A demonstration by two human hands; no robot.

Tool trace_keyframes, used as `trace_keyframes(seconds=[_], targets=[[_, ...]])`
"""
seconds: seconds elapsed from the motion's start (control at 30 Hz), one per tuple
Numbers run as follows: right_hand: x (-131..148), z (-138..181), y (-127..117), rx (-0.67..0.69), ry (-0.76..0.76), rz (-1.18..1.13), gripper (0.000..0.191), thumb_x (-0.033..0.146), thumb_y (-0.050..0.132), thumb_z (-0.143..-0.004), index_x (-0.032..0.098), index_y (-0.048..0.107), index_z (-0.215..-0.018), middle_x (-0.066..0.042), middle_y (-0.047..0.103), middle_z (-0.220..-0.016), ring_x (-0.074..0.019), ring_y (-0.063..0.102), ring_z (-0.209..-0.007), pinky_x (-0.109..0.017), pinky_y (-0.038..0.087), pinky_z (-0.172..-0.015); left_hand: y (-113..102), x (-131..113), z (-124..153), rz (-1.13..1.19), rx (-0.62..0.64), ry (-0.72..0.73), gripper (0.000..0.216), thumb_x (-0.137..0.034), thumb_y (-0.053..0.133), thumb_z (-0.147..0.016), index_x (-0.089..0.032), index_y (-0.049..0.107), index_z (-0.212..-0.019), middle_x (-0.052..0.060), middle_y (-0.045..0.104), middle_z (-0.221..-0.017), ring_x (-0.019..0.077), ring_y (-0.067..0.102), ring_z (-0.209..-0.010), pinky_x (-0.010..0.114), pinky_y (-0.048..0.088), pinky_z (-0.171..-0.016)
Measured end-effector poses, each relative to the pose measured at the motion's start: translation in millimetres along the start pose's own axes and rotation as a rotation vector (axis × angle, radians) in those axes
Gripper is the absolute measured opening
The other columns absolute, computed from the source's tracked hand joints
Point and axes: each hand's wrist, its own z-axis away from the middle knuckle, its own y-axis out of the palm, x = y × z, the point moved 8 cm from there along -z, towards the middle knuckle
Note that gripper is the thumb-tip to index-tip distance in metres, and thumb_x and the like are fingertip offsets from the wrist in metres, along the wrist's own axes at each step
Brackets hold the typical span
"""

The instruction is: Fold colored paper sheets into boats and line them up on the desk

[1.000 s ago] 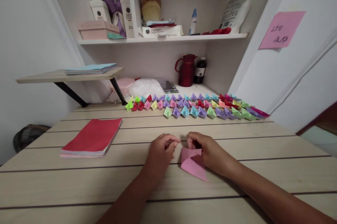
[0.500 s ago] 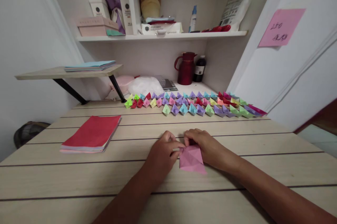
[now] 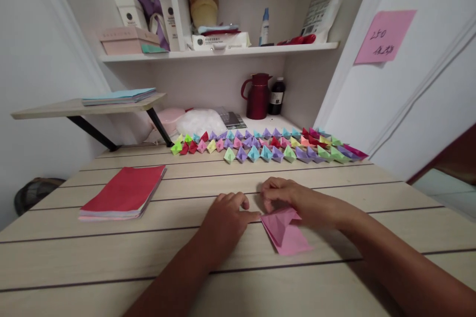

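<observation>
A pink folded paper [image 3: 284,232] rests on the wooden table in front of me, creased, with its upper layer standing up from the lower one. My left hand [image 3: 227,218] lies on the table to its left, fingers loosely bent and thumb stretched out so that the tip meets the paper's left corner. Over the paper's upper right edge is my right hand [image 3: 284,198], its fingers curled in and partly blurred. A raised flap touches that hand, and the exact grip point is hidden.
Rows of small colourful folded paper pieces [image 3: 254,153] line the table's back. A red-topped stack of paper sheets [image 3: 124,190] lies left, below a small raised shelf [image 3: 74,107] bearing more sheets. Behind stand a dark red jug [image 3: 258,96] and a dark bottle [image 3: 276,96].
The pink paper has turned and shifted slightly right, and its upper layer has lifted. My hands have moved apart; the left thumb now only touches the corner. The whole view has shifted slightly.
</observation>
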Motion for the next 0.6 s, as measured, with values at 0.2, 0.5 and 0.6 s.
trace_keyframes(seconds=[0.2,0.5,0.6], targets=[[6,-14,7,-0.154,0.036,0.193,0.039,-0.007,0.046,-0.046,0.02,0.056,-0.071,0.002,0.057,-0.077,-0.0157,0.051,-0.073,-0.024,0.032,-0.065,-10,26,5,0.081,-0.164,-0.223,0.036,-0.01,0.047,-0.085,-0.03,0.071,-0.103,0.004,0.06,-0.088,0.0189,0.054,-0.084,0.034,0.036,-0.081],[-7,-25,19,-0.269,0.166,0.256,0.026,0.0,0.051,-0.059,0.021,0.049,-0.075,0.003,0.056,-0.072,-0.0145,0.047,-0.068,-0.025,0.028,-0.064,-7,23,8,0.104,-0.115,-0.292,0.046,-0.006,0.041,-0.082,-0.03,0.068,-0.111,0.004,0.055,-0.101,0.0193,0.053,-0.094,0.033,0.042,-0.082],[-8,-25,22,-0.228,0.18,0.268,0.025,0.002,0.053,-0.061,0.021,0.052,-0.079,0.003,0.057,-0.074,-0.0149,0.048,-0.069,-0.026,0.029,-0.066,-3,22,7,0.032,-0.061,-0.286,0.054,-0.003,0.043,-0.079,-0.036,0.064,-0.116,0.004,0.056,-0.101,0.0201,0.052,-0.096,0.036,0.04,-0.085]])
